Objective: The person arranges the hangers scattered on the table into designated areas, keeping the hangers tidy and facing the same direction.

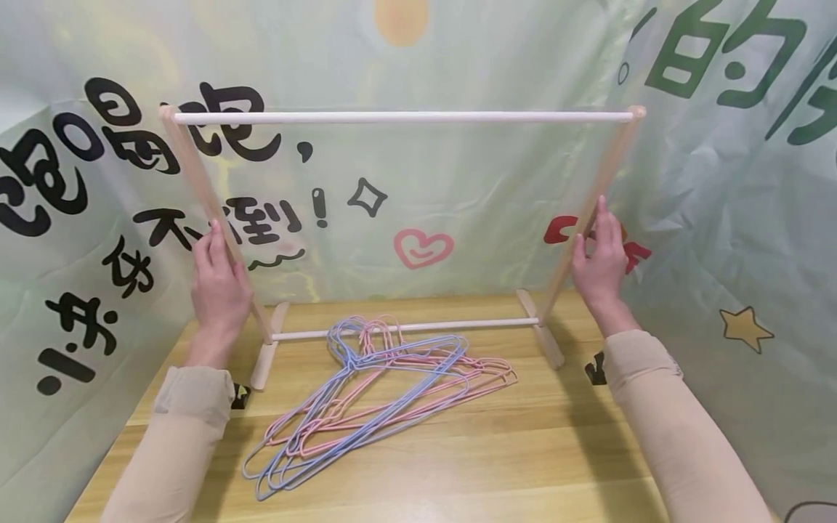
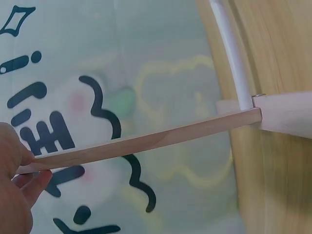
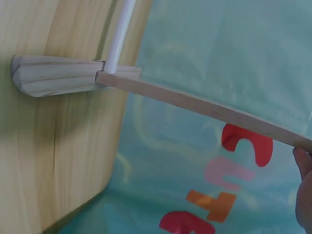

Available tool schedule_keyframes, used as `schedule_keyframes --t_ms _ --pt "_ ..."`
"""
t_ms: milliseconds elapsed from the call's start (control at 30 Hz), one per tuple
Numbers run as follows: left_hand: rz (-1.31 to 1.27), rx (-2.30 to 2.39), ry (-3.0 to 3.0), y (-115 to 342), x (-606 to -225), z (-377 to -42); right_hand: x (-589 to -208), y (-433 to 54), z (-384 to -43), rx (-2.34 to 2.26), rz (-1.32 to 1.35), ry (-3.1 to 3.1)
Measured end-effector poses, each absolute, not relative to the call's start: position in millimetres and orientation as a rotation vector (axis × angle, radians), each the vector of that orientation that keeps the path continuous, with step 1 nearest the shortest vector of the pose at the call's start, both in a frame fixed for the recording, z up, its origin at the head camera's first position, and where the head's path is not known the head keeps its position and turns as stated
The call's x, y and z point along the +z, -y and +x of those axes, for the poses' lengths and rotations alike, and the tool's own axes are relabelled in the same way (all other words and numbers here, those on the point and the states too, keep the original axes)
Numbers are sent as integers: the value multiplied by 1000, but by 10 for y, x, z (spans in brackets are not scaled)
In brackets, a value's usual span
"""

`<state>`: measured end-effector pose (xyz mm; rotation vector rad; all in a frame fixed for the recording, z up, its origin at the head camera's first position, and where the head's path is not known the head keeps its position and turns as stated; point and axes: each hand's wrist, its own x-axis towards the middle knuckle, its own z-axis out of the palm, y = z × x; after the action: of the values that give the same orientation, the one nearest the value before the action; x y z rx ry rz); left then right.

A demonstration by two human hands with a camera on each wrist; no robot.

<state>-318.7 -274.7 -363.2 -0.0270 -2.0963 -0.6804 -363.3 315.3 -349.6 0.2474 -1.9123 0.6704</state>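
Observation:
A small clothes rack stands on the table, with two wooden side posts, white top and bottom rods, and wooden feet. My left hand pinches the rack's left post between thumb and fingers; the left wrist view shows this post running down to the foot. On the other side, my right hand holds the right post at about mid-height, its fingers partly out of the right wrist view. Blue clothes hangers and pink clothes hangers lie in a pile before the rack, their hooks near the bottom rod.
A wooden table carries the rack and hangers. Printed cloth hangs behind and along both sides, close to the rack. Small dark patches lie on the table beside each forearm.

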Motion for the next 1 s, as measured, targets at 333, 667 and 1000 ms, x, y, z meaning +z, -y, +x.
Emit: schedule_keyframes --t_ms 333,667,1000 --pt "-79 -655 2068 2579 -3692 -3291 -3504 -3360 -3639 685 187 1993" --pt "-68 -634 2084 2584 -3714 -3288 -3521 -3362 -3645 705 159 2038" --pt "-65 -632 2064 2570 -3716 -3296 -3502 -3370 -3650 690 179 2009"
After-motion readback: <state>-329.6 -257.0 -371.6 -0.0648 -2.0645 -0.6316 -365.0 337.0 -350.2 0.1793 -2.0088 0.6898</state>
